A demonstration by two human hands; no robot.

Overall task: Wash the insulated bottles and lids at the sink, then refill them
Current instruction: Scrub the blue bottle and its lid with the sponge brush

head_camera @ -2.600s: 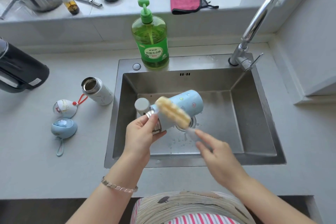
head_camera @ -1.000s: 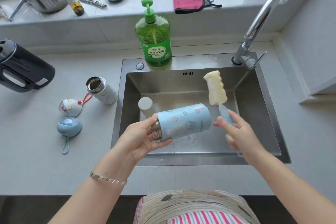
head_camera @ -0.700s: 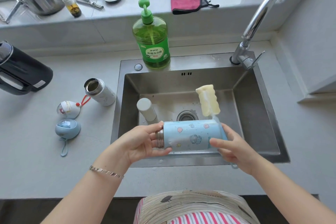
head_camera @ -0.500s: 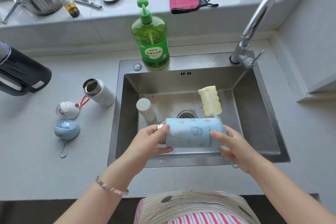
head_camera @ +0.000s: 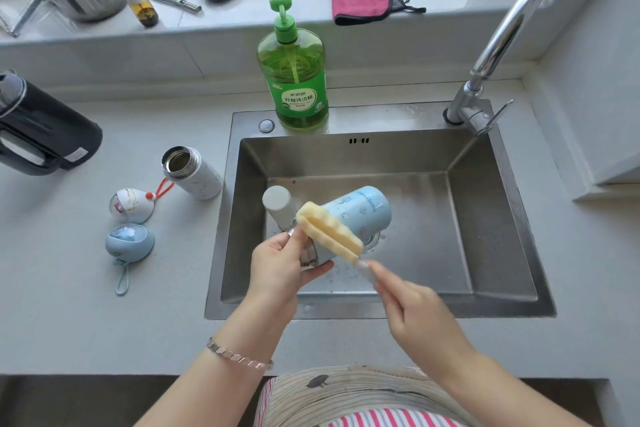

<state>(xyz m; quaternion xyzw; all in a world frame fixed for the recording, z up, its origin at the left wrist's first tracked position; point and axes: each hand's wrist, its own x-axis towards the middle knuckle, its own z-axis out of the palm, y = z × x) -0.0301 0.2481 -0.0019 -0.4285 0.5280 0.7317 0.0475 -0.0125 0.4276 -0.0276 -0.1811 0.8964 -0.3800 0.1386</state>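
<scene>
Currently, I read the left hand [head_camera: 280,263] as grasping: its fingers are wrapped round the steel neck end of the blue bottle [head_camera: 360,210]. The bottle is held on a slant above the basin of the sink [head_camera: 221,218], with its base pointing away toward the far right. The right hand [head_camera: 415,305] pinches the clear handle of the sponge brush [head_camera: 329,232] between thumb and fingers; the handle is blurred. The yellow sponge head lies across the near side of the bottle by its mouth, with its tip just beside the left thumb. I cannot tell whether the sponge touches the bottle. A white cylinder [head_camera: 277,203] stands in the basin behind the left hand. On the counter [head_camera: 69,322] left of the sink, the white bottle [head_camera: 199,173] sits uncapped. The white lid [head_camera: 133,206] and the blue lid [head_camera: 130,242] lie near it, each with a cord loop. A green soap dispenser [head_camera: 298,80] stands on the sink's rear rim, and the faucet [head_camera: 502,35] is mounted at the rear right corner.
</scene>
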